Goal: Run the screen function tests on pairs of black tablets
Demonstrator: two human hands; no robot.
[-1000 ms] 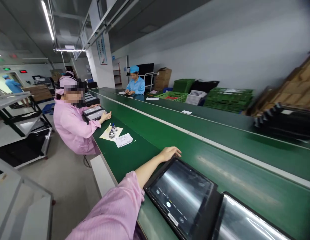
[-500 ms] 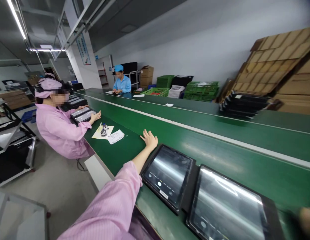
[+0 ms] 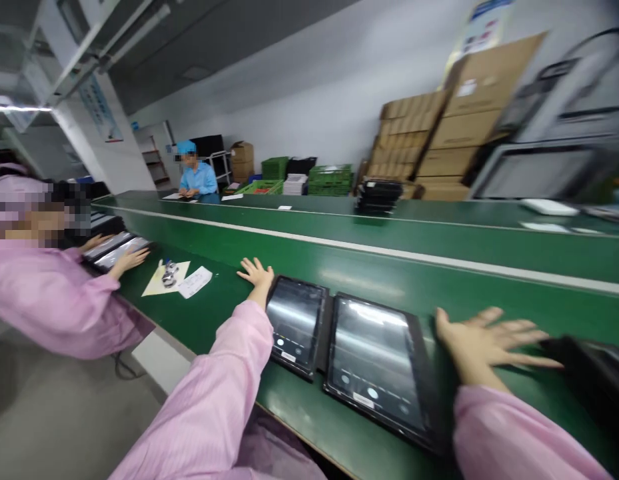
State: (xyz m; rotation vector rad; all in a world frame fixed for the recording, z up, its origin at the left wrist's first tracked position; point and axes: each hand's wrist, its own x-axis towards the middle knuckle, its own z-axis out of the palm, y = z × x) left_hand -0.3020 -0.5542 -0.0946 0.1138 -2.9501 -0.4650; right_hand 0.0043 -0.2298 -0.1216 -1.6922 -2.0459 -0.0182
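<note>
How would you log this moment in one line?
left hand: open, beside black-framed glossy rectangular tablet; right hand: open, spread; between hands: that tablet, second black-framed glossy tablet; surface: green worktop

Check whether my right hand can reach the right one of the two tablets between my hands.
Probably yes: the right hand is spread open just beside that tablet, and only the green table shows between them.
</note>
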